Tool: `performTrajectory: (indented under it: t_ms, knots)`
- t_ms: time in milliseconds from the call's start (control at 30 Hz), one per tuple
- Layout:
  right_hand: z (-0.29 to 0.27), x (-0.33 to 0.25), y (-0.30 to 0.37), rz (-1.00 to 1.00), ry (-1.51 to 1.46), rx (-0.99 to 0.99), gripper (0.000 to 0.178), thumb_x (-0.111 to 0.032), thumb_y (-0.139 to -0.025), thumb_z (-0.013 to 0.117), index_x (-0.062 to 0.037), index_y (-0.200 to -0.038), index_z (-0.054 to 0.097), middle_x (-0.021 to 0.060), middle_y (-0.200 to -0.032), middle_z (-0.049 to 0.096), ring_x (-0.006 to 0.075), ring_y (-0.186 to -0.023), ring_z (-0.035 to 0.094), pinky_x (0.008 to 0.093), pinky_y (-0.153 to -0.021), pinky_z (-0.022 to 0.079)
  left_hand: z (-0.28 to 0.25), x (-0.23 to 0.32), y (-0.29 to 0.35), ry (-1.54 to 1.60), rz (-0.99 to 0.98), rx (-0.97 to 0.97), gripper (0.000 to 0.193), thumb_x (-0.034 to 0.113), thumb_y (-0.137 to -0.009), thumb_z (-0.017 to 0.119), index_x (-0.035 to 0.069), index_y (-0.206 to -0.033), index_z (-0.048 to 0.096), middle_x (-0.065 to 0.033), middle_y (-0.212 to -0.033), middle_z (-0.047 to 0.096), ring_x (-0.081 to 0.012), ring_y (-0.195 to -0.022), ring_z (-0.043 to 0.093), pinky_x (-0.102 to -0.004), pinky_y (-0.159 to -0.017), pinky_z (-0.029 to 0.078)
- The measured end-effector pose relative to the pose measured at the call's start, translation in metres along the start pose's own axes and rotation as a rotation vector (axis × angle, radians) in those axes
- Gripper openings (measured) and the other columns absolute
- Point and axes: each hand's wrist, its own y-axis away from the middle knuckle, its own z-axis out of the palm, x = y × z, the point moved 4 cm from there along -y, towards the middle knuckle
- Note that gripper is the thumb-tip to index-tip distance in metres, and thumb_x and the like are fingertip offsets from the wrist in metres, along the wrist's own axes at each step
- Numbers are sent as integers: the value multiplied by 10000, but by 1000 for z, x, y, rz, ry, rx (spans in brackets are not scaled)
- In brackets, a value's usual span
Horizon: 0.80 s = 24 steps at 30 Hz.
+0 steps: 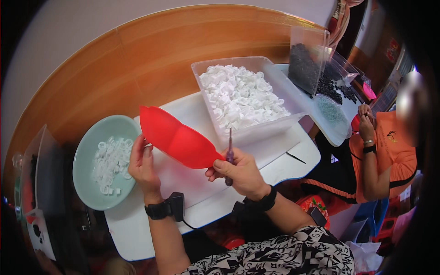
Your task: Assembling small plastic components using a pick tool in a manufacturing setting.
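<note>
A red plastic scoop (pixel 176 137) is held up over the white table, its broad end to the left. My left hand (pixel 144 167) grips the edge of that broad end, fingers behind it and thumb in front. My right hand (pixel 240 172) pinches the scoop's narrow end between thumb and fingers. A screwdriver (pixel 229 158) with a dark purple handle is also in my right hand, its shaft pointing up. Below and left of the scoop stands a pale green basin (pixel 81 178) holding small white plastic parts (pixel 112 160).
A clear bin (pixel 266 133) heaped with white parts (pixel 240 94) stands at the table's back. A thin black tool (pixel 295 157) lies near the right edge. Beyond are containers of black parts (pixel 305 64). A person in orange (pixel 389 151) sits at the right.
</note>
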Motion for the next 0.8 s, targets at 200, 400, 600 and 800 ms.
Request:
performTrajectory:
  t_ms: [200,400,600,800]
  knots:
    - [10,-29,-2,-189,157,-147,142,-74,-890,578,37,-978,566,130,-822,643,184,-736,647,274,-650,522,12,-5,1,386,-187,-55,416,216,-945,419,-15,-1291,419,-100,-1196,531,-203,-1073,522,-340,-921,412]
    - [16,-11,3,-246,391,-215,117,9,-854,588,36,-962,552,116,-896,606,177,-786,640,296,-693,531,11,-31,9,794,-368,-112,458,345,-967,348,34,-1299,402,-79,-1240,509,-227,-1120,496,-391,-979,374]
    - [-5,3,8,-29,48,-47,182,-120,-913,551,36,-1007,546,123,-866,626,179,-773,629,294,-693,539,21,-28,9,749,-504,-78,462,361,-971,313,53,-1296,426,-61,-1259,499,-207,-1152,466,-382,-987,345]
    - [-5,12,1,102,-277,63,172,-130,-920,540,23,-997,535,119,-861,620,193,-763,635,305,-689,545,22,-47,12,620,-559,3,410,326,-974,307,68,-1239,483,-58,-1236,523,-179,-1136,481,-353,-957,367]
